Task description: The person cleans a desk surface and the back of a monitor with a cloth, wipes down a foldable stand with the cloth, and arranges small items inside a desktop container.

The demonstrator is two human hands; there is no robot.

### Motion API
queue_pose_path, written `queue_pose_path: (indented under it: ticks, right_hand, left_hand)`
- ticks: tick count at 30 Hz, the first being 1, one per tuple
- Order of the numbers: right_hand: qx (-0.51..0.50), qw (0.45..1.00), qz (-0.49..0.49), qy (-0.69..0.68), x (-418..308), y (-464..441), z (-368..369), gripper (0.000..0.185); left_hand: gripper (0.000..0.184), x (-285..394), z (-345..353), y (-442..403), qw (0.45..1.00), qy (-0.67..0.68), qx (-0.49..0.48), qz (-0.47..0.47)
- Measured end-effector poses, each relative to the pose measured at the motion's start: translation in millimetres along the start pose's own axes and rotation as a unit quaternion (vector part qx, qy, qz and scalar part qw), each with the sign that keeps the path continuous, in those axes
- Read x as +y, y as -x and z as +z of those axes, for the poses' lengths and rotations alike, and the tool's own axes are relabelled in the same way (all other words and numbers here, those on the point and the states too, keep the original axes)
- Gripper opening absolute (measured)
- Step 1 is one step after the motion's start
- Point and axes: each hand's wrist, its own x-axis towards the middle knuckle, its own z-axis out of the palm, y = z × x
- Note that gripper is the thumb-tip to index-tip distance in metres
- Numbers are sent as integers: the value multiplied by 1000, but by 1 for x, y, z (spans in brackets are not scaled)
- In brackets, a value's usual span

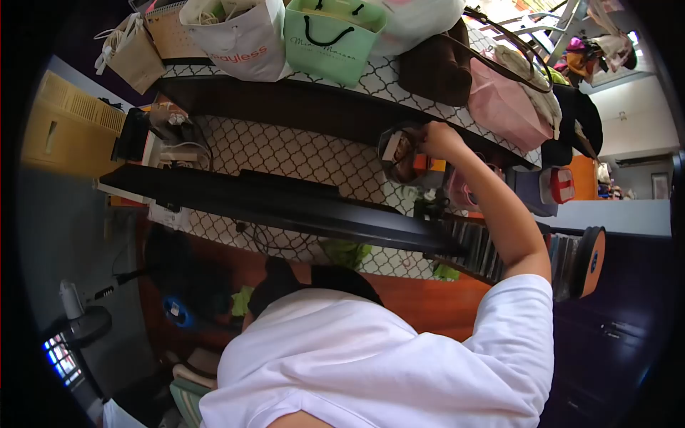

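Note:
My right hand reaches over the right side of a dark-rimmed bin on the shelf with patterned lining. Its fingers are curled down at the bin's edge; their tips, and whatever they hold, are hidden. Inside the bin, beside the fingers, stand a pale box, a brown item and an orange box. To the right of the bin, below my wrist, is a pink bag. My left hand is out of view.
A wide black flat screen stands between my body and the lower shelf. Above, the top shelf carries a white bag, a mint-green bag, a brown handbag and a pink bag. A row of thin cases lies under my forearm.

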Motion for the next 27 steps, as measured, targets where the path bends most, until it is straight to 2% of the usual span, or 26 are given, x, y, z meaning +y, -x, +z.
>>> queue_pose_path:
  ticks: [1,2,5,8,12,15,18,21,23,24,26,27]
  right_hand:
    - [-19,999,7,31,-1,-6,5,29]
    - [-35,999,1,7,2,-13,11,26]
    - [13,998,-62,1,13,-20,20,26]
    - [4,996,-85,6,22,-25,23,28]
    - [-23,988,-143,-57,21,-27,23,34]
    - [18,978,-207,-18,29,-45,49,36]
    - [82,960,-269,-6,32,-50,72,28]
    - [36,947,-286,145,42,-64,95,22]
    - [27,950,-302,78,49,-67,96,18]
    - [23,950,-309,47,52,-68,95,16]
    - [29,931,-357,74,57,-66,94,15]
    - [32,921,-380,87,60,-65,94,15]
  left_hand:
    - [33,-3,0,3,1000,-2,3,-3]
    - [33,-6,0,5,1000,-6,4,-6]
    - [33,-13,-1,12,1000,-16,12,-12]
    - [32,-19,-3,18,999,-31,19,-18]
    - [32,-19,-4,17,998,-52,20,-22]
    - [32,-18,-8,19,997,-68,25,-22]
    - [31,-15,-12,22,996,-87,30,-22]
    - [31,-12,-18,27,994,-99,38,-20]
    - [31,-9,-23,32,993,-111,44,-16]
    - [31,-5,-29,36,991,-125,47,-8]
    - [31,4,-38,41,981,-187,44,15]
    - [31,13,-44,44,959,-280,34,42]
